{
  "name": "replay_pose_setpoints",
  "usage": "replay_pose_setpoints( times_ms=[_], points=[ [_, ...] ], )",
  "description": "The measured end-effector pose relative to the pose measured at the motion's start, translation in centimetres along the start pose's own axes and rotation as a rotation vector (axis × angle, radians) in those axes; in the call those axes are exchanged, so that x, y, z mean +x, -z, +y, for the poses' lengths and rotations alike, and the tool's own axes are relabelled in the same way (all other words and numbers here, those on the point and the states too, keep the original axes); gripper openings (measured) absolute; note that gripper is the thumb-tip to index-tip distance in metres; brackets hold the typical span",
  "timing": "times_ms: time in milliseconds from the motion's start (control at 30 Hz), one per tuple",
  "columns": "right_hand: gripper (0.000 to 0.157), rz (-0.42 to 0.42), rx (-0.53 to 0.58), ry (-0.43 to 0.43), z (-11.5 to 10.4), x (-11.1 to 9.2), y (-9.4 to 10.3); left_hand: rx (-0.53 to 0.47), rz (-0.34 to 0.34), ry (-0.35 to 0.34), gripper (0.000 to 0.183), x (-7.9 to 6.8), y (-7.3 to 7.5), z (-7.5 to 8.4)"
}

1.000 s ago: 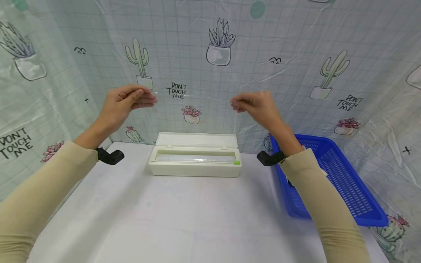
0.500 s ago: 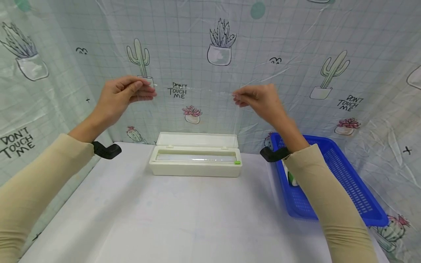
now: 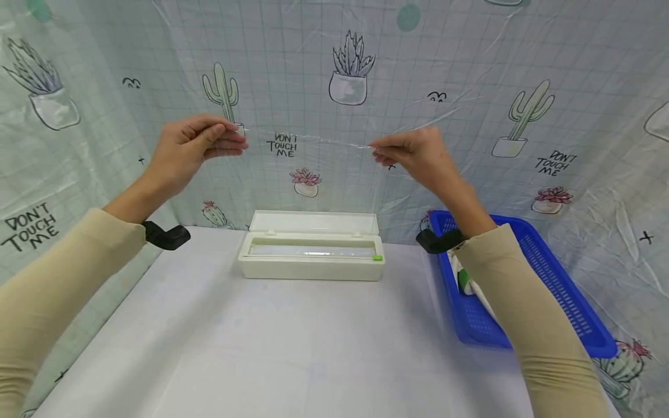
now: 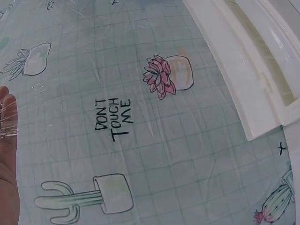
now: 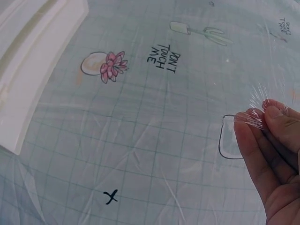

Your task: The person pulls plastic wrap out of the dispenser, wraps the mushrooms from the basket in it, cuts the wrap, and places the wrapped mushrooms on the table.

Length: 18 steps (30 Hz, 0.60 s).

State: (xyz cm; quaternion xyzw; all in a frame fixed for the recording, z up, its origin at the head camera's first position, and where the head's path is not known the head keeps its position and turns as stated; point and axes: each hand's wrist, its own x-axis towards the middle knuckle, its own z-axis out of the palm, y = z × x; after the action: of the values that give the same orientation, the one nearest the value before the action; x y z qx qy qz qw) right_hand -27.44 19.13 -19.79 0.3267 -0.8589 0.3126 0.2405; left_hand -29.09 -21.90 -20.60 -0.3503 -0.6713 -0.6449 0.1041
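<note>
A clear sheet of plastic wrap (image 3: 319, 140) spans the air between both hands, its top edge a faint shiny line. My left hand (image 3: 195, 142) pinches one corner between thumb and index finger, the other fingers extended behind the film. At the opposite corner my right hand (image 3: 410, 154) pinches the wrap, which gathers in creases at the fingertips in the right wrist view. Below, on the table, stands a white wrap dispenser box (image 3: 312, 268) with its lid (image 3: 313, 222) raised. A roll (image 3: 313, 251) shows inside, and a green slide cutter (image 3: 377, 258) sits at its right end.
A blue plastic basket (image 3: 585, 325) stands at the right, partly behind the right forearm, with a green and white item (image 3: 464, 281) inside. A white cloth covers the table (image 3: 292, 342). Behind hangs a grid-patterned curtain (image 3: 292, 58) with printed cacti.
Both hands have risen, the left slightly more, lifting the wrap's top edge. The right forearm has shifted right, exposing more of the item in the basket. The dispenser box has stayed put.
</note>
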Motion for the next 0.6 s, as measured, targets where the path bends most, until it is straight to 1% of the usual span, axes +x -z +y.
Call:
replay_pose_setpoints(
  times_ms=[333,500,600],
  points=[
    [0.018,-0.015,-0.01,-0.008,-0.23,0.07,0.51,-0.031,-0.017,-0.018,0.028,0.06,0.01,0.26],
    [0.018,-0.03,-0.039,0.014,-0.46,0.34,0.87,-0.052,-0.013,-0.019,0.027,0.01,0.08,0.56],
    [0.017,-0.041,-0.037,0.02,-0.69,0.43,1.04,-0.057,-0.019,-0.025,0.027,-0.07,0.17,0.68]
  ],
)
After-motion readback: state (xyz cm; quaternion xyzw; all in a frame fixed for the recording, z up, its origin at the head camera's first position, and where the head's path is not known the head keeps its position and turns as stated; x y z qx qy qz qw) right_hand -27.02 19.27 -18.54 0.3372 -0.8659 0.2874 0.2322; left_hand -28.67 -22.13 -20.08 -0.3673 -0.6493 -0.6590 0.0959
